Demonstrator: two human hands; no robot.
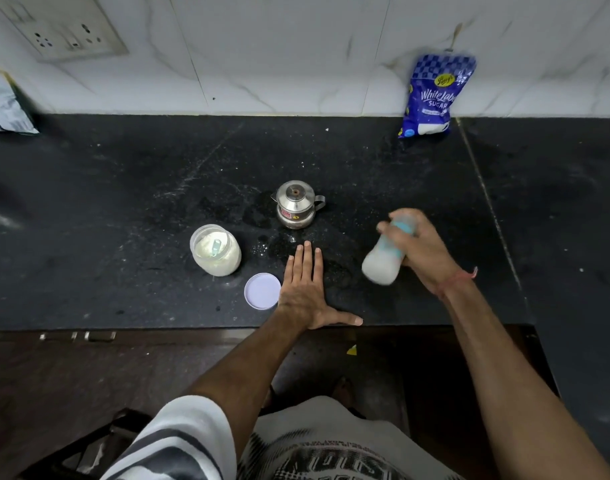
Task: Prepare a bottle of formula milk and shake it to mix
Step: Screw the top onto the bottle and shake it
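Worktop (pixel 123 202): black speckled stone, showing a dull sheen. Small pot (pixel 295 205): polished metal, gleaming. Powder jar (pixel 216 250): clear plastic; sugar bag (pixel 433 95): glossy film.

Before you, a black speckled stone countertop (pixel 123 209), a blue plastic bag of white sugar (pixel 435 95) leaning on the white marble-tiled wall (pixel 262 46), a grey wall socket plate (pixel 67 29), a grey-white pouch (pixel 5 105) at your far left

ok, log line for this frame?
phase: shaking | right hand: grips bottle, tilted, milky, blurred | left hand: flat on counter | powder jar: open, lid beside
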